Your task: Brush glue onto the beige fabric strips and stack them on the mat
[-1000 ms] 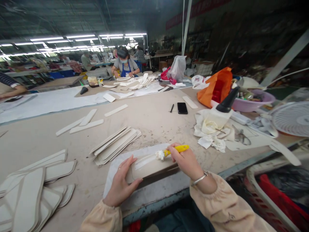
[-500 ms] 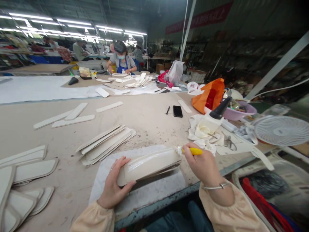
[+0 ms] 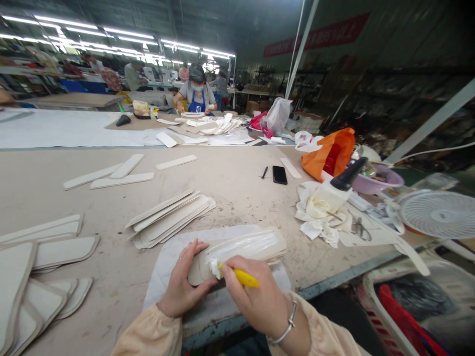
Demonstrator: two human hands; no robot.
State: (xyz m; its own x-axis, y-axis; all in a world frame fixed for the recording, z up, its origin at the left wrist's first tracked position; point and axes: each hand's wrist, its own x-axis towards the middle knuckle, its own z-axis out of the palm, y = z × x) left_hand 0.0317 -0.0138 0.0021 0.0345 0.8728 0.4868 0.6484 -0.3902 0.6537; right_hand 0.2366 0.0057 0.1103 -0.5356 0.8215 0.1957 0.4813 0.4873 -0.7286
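Note:
My right hand (image 3: 256, 291) grips a brush (image 3: 243, 278) by its yellow handle. Its white-coated bristles press on the near left part of the top panel in a stack of long off-white panels (image 3: 256, 245). Wet, glossy streaks run along that panel's surface. At the stack's left end, my left hand (image 3: 185, 277) holds it with thumb on the near edge and fingers on the far edge. Under the stack lies a white sheet (image 3: 158, 269). Just beyond it is another pile of similar panels (image 3: 174, 220), slightly fanned.
More panels (image 3: 63, 252) lie at the left. A white container with a black nozzle (image 3: 330, 195), scissors (image 3: 359, 228) and a phone (image 3: 279, 174) rest to the right. Farther right are an orange bag (image 3: 330, 153) and a fan (image 3: 440, 215). Across the table works another person (image 3: 196, 94).
My right hand has brought the brush from the stack's right end leftward to near my left hand. The left hand still holds the stack, and the view has shifted slightly.

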